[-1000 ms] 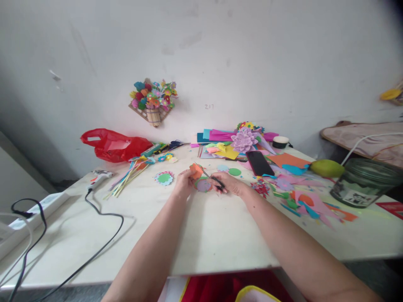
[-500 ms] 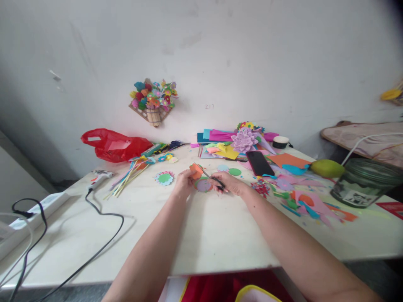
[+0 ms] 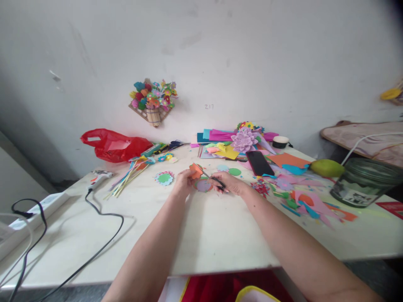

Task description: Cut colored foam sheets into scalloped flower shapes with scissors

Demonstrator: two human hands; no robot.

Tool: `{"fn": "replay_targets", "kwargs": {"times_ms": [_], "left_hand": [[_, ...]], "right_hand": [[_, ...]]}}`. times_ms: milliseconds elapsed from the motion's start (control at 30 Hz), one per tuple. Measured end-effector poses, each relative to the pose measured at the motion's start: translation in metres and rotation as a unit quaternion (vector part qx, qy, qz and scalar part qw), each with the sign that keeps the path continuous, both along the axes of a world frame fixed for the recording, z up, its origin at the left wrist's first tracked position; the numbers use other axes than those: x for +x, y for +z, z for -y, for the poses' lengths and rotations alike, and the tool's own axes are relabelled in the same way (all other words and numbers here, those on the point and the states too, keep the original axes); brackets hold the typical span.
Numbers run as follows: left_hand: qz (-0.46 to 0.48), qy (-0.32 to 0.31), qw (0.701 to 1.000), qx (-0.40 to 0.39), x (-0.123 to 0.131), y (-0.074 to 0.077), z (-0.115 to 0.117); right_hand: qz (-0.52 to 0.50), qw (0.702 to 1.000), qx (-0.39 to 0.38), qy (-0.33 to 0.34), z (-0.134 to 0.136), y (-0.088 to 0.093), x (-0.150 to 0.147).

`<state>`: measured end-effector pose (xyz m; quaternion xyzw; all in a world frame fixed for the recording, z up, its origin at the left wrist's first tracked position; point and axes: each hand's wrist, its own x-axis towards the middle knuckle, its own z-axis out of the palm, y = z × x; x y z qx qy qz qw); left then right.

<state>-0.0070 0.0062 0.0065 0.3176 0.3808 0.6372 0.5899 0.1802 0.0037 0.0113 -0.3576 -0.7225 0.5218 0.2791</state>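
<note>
My left hand (image 3: pixel 184 181) pinches a small orange craft-foam or paper piece (image 3: pixel 196 171) with a scalloped edge, held just above the table. My right hand (image 3: pixel 227 183) is closed round the dark handles of a pair of scissors (image 3: pixel 219 183), whose blades point left and meet the orange piece. Beneath the hands lies a purple round piece (image 3: pixel 204 185), partly covered. Behind my right hand, a green oval (image 3: pixel 234 171) and a light blue disc (image 3: pixel 223 167) rest on the table. Left of my hands is a layered flower shape (image 3: pixel 164 178) with a green centre.
A glue gun (image 3: pixel 101 179) with a black cord and a power strip (image 3: pixel 40 218) lie at left, near thin sticks (image 3: pixel 130 180) and a red plastic bag (image 3: pixel 115 145). To the right are a phone (image 3: pixel 260 163), coloured scraps (image 3: pixel 310 203) and a glass jar (image 3: pixel 365 184).
The scissor blades have closed somewhat at the orange piece, and the upper blade no longer sticks up beyond it. Both hands stay in nearly the same place.
</note>
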Motion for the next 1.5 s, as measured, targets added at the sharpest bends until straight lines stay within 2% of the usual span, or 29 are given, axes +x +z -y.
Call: {"fn": "replay_targets", "kwargs": {"times_ms": [400, 1167, 1500], "left_hand": [[-0.057, 0.000, 0.998, 0.003, -0.0036, 0.0005, 0.0011], [-0.078, 0.016, 0.997, 0.000, -0.0015, 0.0021, 0.0027], [-0.071, 0.012, 0.997, -0.001, -0.0019, 0.0009, 0.0011]], "right_hand": [[0.013, 1.000, 0.010, -0.003, 0.0026, 0.0030, -0.0003], [0.009, 1.000, -0.018, 0.007, 0.0078, 0.0099, -0.0005], [0.012, 1.000, 0.000, 0.003, 0.0059, 0.0069, -0.0012]]}}
